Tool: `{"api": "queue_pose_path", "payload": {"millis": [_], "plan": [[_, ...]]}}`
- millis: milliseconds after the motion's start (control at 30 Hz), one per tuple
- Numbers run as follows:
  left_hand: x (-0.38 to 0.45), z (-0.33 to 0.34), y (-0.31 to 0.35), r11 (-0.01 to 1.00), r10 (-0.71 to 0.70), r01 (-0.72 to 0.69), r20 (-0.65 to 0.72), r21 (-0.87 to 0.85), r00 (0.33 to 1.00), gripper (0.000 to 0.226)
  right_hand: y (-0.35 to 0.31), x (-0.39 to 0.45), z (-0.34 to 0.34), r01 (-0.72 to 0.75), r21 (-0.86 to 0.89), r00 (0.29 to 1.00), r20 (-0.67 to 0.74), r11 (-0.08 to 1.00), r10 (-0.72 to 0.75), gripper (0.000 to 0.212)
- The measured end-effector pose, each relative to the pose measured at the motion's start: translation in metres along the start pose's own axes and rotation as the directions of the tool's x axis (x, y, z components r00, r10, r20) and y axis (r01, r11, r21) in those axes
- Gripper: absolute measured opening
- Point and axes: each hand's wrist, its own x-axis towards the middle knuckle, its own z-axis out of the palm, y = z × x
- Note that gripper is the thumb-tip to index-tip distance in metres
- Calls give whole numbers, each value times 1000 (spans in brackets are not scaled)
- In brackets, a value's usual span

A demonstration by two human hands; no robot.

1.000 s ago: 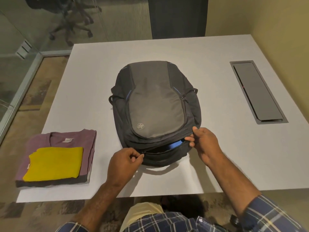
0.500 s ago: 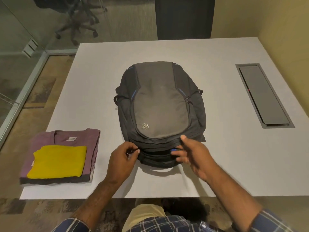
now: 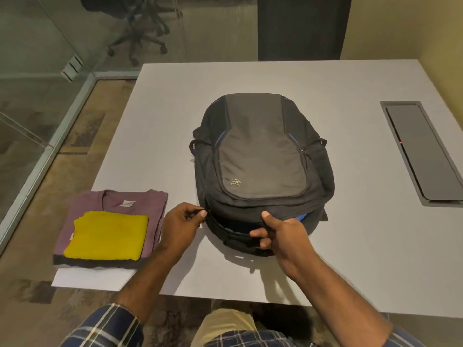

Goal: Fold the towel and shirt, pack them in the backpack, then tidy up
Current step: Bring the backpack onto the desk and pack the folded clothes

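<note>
Backpack [image 3: 260, 156], flat at table centre, folded shirt [image 3: 120, 204] and towel [image 3: 107, 235] at its nine o'clock: we keep the right hand [image 3: 280, 234] gripping the opening's rim while the left hand [image 3: 181, 222], pinching the zipper pull [image 3: 204, 210], draws it smoothly round.

Office meeting room

The white table [image 3: 350, 246] was the plainest sign: a grey cable and power hatch [image 3: 423, 152] was set flush into its top toward its right edge, with 1 small red light showing on it. Left of the table ran a glass partition [image 3: 37, 116] in a pale metal frame, and beyond that glass, past the table's far left corner, stood 1 wheeled swivel chair [image 3: 136, 28]. Patterned carpet [image 3: 82, 136] lay under and around the table, a plain yellowish wall [image 3: 446, 46] rose to its right, and a dark door-like panel [image 3: 303, 26] stood behind its far edge.
</note>
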Motion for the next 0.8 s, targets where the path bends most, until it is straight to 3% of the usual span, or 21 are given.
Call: {"api": "queue_pose_path", "payload": {"millis": [367, 800], "plan": [[82, -2, 2, 999, -42, 44, -119, 10, 992, 8, 4, -1, -8, 16, -12, 1000, -22, 1000, -16, 28], [156, -1, 22, 995, -78, 87, -169, 46, 983, 14, 16, 2, -14, -77, 60, 995, -65, 995, 81, 15]]}}
